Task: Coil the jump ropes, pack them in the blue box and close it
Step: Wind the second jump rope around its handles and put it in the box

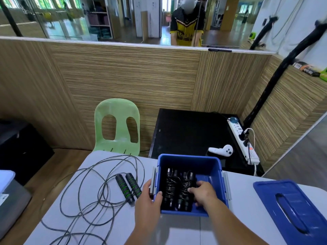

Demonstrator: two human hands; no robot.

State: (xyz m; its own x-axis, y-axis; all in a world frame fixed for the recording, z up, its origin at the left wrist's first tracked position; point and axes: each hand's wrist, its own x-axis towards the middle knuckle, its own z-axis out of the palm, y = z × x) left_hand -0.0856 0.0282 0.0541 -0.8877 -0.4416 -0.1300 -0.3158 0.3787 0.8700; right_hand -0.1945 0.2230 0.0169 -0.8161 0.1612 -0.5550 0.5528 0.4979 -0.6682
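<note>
The blue box stands open on the pale table, with two coiled black jump ropes lying side by side inside. My left hand grips the box's left wall, thumb over the rim. My right hand reaches into the box and holds the right coiled rope; the left coiled rope lies beside it. A third jump rope sprawls uncoiled on the table to the left, its two black handles with green rings lying together. The blue lid rests on the table at the right.
A green plastic chair stands behind the table. A black cabinet behind the box carries a white controller and a power strip. A wood-panelled wall with a mirror rises beyond. A grey container stands at far left.
</note>
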